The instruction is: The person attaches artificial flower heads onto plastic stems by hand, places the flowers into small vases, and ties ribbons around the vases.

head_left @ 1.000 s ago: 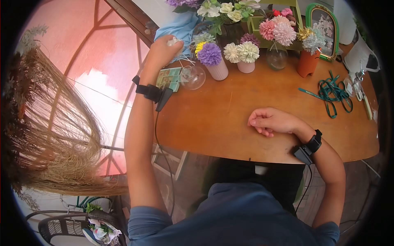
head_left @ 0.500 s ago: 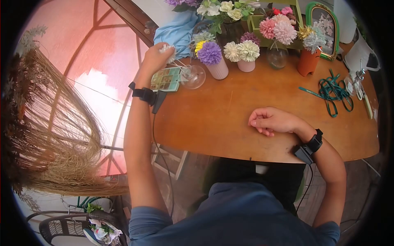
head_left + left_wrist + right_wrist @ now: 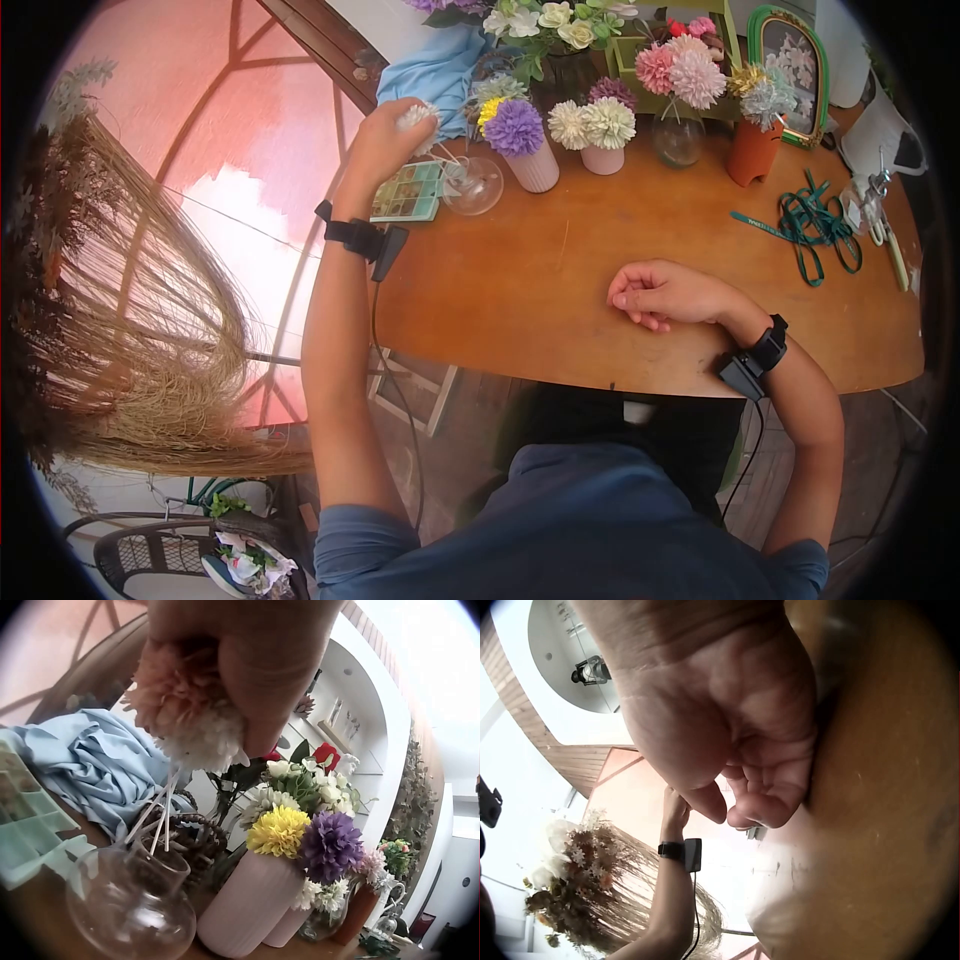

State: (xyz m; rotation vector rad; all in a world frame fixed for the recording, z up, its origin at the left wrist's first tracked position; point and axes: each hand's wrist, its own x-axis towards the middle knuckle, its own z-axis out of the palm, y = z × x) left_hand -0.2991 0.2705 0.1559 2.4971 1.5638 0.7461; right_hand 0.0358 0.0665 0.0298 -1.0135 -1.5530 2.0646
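My left hand (image 3: 385, 145) grips white and peach pompom flowers (image 3: 184, 709) by their heads at the table's far left. Their thin white stems (image 3: 166, 810) slant down into the neck of a round clear glass vase (image 3: 131, 907), which stands on the tabletop. The fingers around the blooms are partly hidden behind the hand in the left wrist view. My right hand (image 3: 665, 295) rests on the table near its front edge, fingers loosely curled, holding nothing.
A pale green compartment box (image 3: 410, 192) and a blue cloth (image 3: 425, 80) lie by the vase. Pink vases (image 3: 530, 170) with pompom flowers, an orange vase (image 3: 752, 155) and a framed picture (image 3: 790, 75) line the back. Green ribbon (image 3: 815, 225) and scissors (image 3: 885, 225) lie right.
My left hand has come down and slightly left, and the stem ends have passed from above the glass vase into its neck. My right hand has stayed put.
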